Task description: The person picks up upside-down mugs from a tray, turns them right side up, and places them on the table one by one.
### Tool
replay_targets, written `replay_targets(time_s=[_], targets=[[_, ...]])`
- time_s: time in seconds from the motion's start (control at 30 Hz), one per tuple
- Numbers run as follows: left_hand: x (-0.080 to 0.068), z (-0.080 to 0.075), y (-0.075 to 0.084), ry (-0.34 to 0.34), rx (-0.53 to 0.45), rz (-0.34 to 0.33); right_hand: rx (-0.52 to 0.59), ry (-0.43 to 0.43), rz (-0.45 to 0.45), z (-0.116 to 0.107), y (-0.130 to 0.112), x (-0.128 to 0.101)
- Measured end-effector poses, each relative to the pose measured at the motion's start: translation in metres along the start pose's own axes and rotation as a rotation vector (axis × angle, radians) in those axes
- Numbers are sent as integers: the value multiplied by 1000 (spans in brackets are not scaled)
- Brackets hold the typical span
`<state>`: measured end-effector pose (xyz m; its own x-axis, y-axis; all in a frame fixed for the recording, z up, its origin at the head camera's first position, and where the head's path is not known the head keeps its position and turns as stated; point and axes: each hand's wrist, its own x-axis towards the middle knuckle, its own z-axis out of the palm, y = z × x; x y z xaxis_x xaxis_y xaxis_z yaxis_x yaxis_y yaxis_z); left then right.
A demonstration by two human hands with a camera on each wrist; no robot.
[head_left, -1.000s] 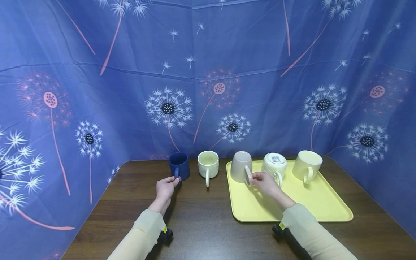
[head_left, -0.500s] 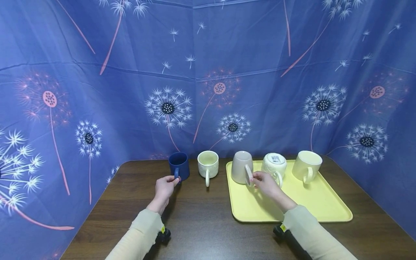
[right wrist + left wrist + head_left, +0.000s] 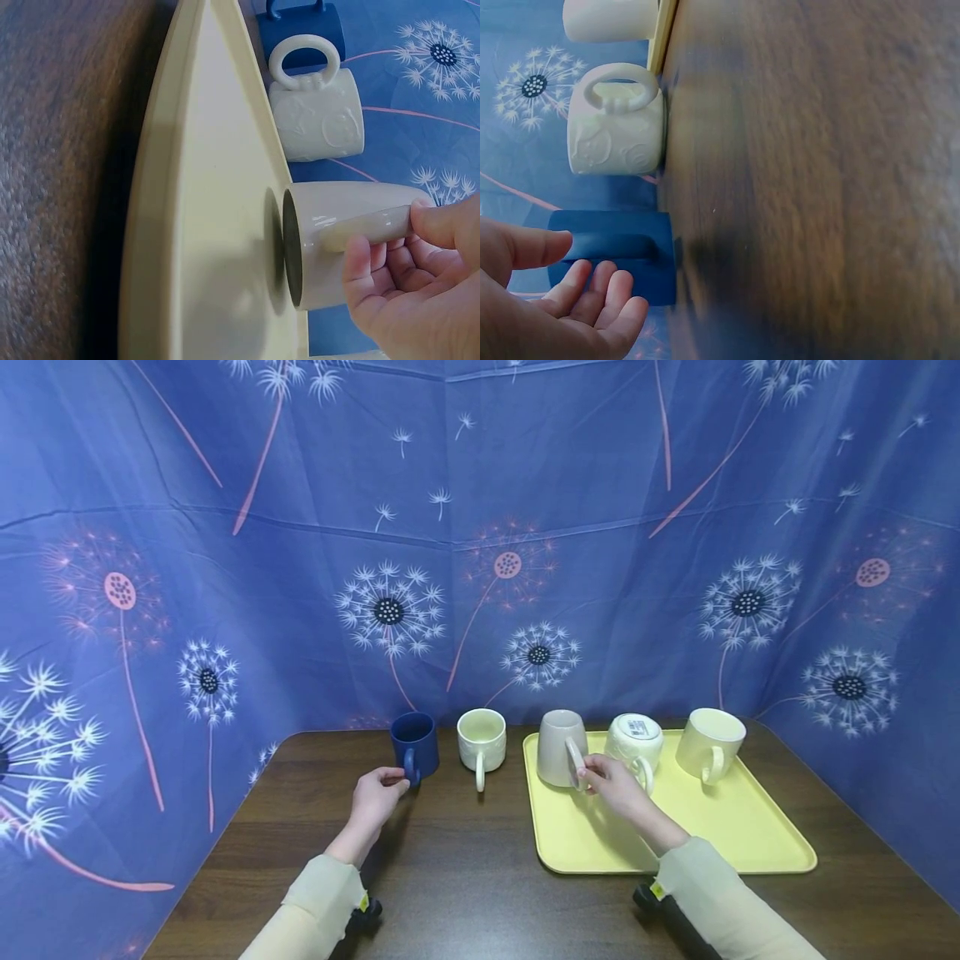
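Observation:
Upright on the wooden table, a dark blue mug (image 3: 426, 753) has its handle turned toward me. My left hand (image 3: 375, 797) is beside that handle, fingers loosely bent and thumb apart from them; in the left wrist view its fingertips (image 3: 635, 309) overlap the blue handle. My right hand (image 3: 617, 787) pinches the handle of a light grey mug (image 3: 557, 755) between thumb and fingers. This mug is upside down over the left part of a yellow tray (image 3: 585, 847); the right wrist view shows its rim close over the tray, with a shadow beneath.
Between the blue mug and the tray stands an upright cream embossed mug (image 3: 483, 740). On the tray, an upside-down white mug (image 3: 628, 742) with a label on its base and a larger upside-down cream mug (image 3: 697, 752) stand to the right. A blue dandelion-print curtain (image 3: 600, 635) hangs behind the table.
My left hand has loosened from the blue mug's handle and drawn back slightly to the left. The grey mug has shifted slightly right and toward me with my right hand.

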<state>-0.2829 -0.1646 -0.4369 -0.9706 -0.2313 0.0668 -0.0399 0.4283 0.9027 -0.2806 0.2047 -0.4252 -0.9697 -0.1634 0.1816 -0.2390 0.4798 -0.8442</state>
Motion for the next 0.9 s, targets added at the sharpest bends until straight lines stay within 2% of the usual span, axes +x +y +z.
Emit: replay_targets(time_s=[0.23, 0.37, 0.53, 0.77, 0.9], targets=[[-5, -8, 4, 10, 77, 58, 75, -15, 15, 0, -3, -2], [-8, -11, 5, 15, 140, 129, 96, -23, 21, 0, -5, -4], [-14, -13, 10, 27, 210, 211, 71, -20, 13, -1, -7, -7], [-24, -16, 18, 26, 216, 273, 69, -2, 11, -3, -9, -9], [-30, -16, 23, 39, 196, 341, 92, -23, 23, -7, -13, -12]])
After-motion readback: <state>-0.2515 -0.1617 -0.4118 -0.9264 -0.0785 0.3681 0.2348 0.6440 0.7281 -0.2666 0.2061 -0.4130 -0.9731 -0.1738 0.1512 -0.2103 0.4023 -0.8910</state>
